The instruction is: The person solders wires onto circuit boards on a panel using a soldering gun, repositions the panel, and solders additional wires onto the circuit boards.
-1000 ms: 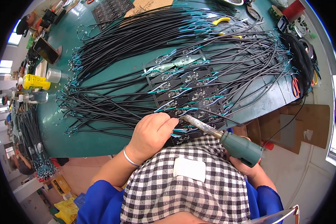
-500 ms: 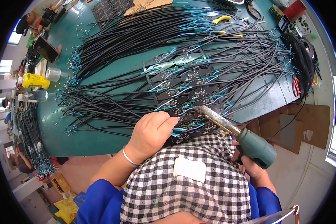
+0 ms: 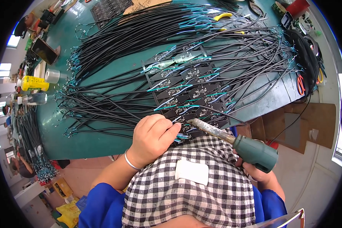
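Now the right hand (image 3: 257, 174) clamps a green tool (image 3: 254, 151), tip near circuit boards (image 3: 199, 91) on the tabletop (image 3: 91, 147); the left hand (image 3: 152, 136) pinches together, on what I can't tell. Probably heating; next needs steadiness.

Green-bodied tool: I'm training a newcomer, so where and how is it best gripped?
Probably beneath its green body, from the lower right, as the right hand does: the long metal barrel points away, towards the circuit boards.

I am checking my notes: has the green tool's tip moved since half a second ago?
Yes: the tool's tip moved left and toward the person, judged against the black circuit boards.
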`<state>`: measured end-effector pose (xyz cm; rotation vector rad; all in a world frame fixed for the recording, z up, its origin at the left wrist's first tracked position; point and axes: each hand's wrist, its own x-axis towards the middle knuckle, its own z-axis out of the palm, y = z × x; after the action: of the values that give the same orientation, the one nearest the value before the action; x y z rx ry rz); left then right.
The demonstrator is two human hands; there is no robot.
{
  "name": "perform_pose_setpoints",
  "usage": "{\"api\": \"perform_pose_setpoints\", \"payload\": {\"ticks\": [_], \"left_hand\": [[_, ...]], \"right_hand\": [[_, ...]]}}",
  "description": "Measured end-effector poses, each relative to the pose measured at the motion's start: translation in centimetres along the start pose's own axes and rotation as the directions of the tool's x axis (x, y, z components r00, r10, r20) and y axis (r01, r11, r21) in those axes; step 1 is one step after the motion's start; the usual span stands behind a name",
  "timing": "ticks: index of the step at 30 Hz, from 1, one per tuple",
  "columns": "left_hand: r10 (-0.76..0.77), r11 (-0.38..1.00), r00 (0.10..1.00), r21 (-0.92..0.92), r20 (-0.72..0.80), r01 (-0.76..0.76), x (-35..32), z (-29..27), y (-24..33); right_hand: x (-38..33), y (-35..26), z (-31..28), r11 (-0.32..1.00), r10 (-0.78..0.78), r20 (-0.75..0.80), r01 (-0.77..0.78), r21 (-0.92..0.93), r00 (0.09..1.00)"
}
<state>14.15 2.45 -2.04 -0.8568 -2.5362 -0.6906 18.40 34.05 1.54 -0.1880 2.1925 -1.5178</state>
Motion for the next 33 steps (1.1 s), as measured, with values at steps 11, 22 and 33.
{"api": "perform_pose_setpoints", "payload": {"ticks": [11, 22, 33], "left_hand": [[0.069, 0.998, 0.997, 0.001, 0.031, -0.069, 0.4, 0.0, -0.3], [0.072, 0.997, 0.996, -0.007, 0.058, -0.072, 0.7, -0.2, -0.2], [0.079, 0.997, 0.993, -0.022, 0.089, -0.078, 0.9, -0.2, -0.3]], "right_hand": [[1.5, -1.2, 0.7, 0.989, -0.039, 0.014, 0.041, -0.143, 0.999], [1.8, -2.5, 0.4, 0.952, -0.193, 0.047, 0.198, -0.235, 0.98], [2.3, -1.8, 0.1, 0.87, -0.326, 0.133, 0.352, -0.344, 0.936]]}}
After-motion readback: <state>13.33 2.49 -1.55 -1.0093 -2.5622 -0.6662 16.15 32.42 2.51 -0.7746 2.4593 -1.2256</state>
